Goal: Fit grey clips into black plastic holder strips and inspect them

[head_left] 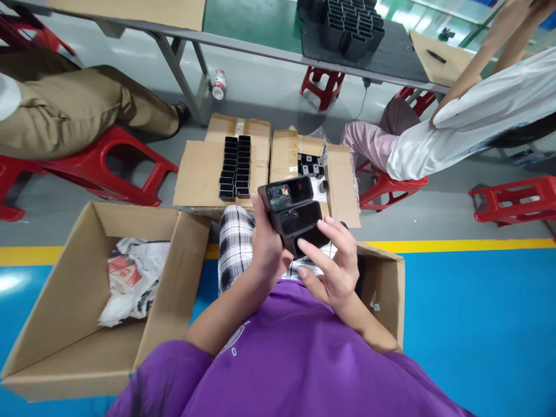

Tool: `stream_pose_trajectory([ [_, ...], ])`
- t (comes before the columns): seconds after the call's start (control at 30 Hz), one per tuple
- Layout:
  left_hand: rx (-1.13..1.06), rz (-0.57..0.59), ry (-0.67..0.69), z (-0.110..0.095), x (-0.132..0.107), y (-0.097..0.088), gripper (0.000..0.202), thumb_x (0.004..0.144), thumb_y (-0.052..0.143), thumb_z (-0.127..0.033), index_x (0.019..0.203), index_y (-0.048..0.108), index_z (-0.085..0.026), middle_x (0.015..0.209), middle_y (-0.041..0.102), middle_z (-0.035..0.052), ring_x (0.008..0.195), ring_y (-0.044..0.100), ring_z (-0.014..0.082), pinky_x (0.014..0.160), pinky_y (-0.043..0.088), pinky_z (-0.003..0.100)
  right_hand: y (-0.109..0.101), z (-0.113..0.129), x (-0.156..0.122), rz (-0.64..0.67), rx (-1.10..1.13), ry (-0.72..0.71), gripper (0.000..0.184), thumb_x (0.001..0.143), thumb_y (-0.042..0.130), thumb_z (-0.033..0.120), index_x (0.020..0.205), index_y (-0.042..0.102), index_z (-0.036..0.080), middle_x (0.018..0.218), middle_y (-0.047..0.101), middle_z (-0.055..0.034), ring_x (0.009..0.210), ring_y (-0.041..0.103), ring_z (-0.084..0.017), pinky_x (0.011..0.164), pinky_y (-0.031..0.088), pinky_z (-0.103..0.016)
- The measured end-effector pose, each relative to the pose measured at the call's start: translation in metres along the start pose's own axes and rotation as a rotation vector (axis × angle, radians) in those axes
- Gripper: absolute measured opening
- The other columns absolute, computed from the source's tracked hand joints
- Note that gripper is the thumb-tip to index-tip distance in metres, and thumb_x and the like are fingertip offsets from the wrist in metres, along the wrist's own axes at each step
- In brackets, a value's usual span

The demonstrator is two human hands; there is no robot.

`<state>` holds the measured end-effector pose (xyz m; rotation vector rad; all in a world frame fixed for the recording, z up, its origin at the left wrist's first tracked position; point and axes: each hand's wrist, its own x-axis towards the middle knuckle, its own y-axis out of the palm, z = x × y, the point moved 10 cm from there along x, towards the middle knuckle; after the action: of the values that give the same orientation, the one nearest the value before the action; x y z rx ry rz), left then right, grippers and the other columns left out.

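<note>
My left hand (pixel 266 243) grips a stack of black plastic housings (pixel 293 211) from the left side, held above my lap. My right hand (pixel 334 263) supports the same stack from the right, its fingers curled over the lower housing. The top housing is open and shows a hollow inside. Ahead on the floor, a cardboard box (pixel 208 168) carries two neat rows of the same black housings (pixel 235 168). A second box (pixel 336 174) beside it holds loose black housings (pixel 310 165).
A large open carton (pixel 73 341) with crumpled paper stands at my left; another carton (pixel 384 284) is at my right. Red stools (pixel 130 168) and two seated people flank the boxes. A workbench (pixel 260 40) with stacked black parts (pixel 351 26) runs along the back.
</note>
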<state>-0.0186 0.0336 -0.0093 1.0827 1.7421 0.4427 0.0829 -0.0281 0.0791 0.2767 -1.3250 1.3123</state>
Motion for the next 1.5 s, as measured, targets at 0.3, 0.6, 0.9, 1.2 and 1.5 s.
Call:
stream_pose_trajectory([
  [0.3,0.036,0.114,-0.064,0.008,0.002,0.001,0.07,0.1,0.028,-0.069,0.103,0.075,-0.018,0.089,0.079,0.008,0.098,0.076,0.0245,0.089,0.061,0.036,-0.004,0.001,-0.004,-0.055,0.024,-0.002,0.033,0.092,0.061,0.016,0.123,0.071,0.026,0.148,0.047,-0.0095,0.131,0.059,-0.029,0.105,0.058,-0.051],
  [0.6,0.046,0.127,-0.025,0.005,0.002,-0.002,0.063,0.096,0.039,-0.071,0.115,0.073,-0.021,0.096,0.079,0.0068,0.097,0.076,0.0244,0.089,0.062,0.037,-0.004,0.001,-0.004,-0.063,0.009,0.007,0.037,0.096,0.056,0.021,0.13,0.066,0.028,0.141,0.054,-0.0098,0.127,0.062,-0.029,0.103,0.059,-0.053],
  [0.9,0.045,0.133,0.036,-0.001,-0.001,0.004,0.063,0.103,0.029,-0.063,0.115,0.074,-0.02,0.102,0.079,0.0066,0.102,0.074,0.0212,0.094,0.058,0.033,-0.006,-0.001,-0.002,-0.079,-0.047,0.042,0.051,0.099,0.051,0.024,0.15,0.051,0.023,0.135,0.059,-0.0124,0.12,0.063,-0.027,0.096,0.06,-0.044],
  [1.2,0.061,0.248,0.076,-0.004,-0.004,0.012,0.063,0.101,0.032,-0.065,0.121,0.072,-0.021,0.12,0.076,0.0064,0.117,0.069,0.0219,0.102,0.054,0.032,-0.008,-0.001,0.003,-0.066,-0.058,0.05,0.047,0.101,0.048,0.028,0.148,0.053,0.028,0.137,0.055,-0.0116,0.117,0.062,-0.027,0.093,0.06,-0.044],
  [1.5,0.19,0.297,0.136,-0.003,-0.005,0.012,0.068,0.094,0.041,-0.074,0.124,0.07,-0.02,0.124,0.073,0.0072,0.123,0.066,0.0246,0.108,0.053,0.034,-0.013,-0.014,0.016,-0.089,0.016,0.102,0.047,0.103,0.048,0.031,0.149,0.053,0.024,0.135,0.061,-0.0111,0.119,0.063,-0.026,0.098,0.057,-0.044],
])
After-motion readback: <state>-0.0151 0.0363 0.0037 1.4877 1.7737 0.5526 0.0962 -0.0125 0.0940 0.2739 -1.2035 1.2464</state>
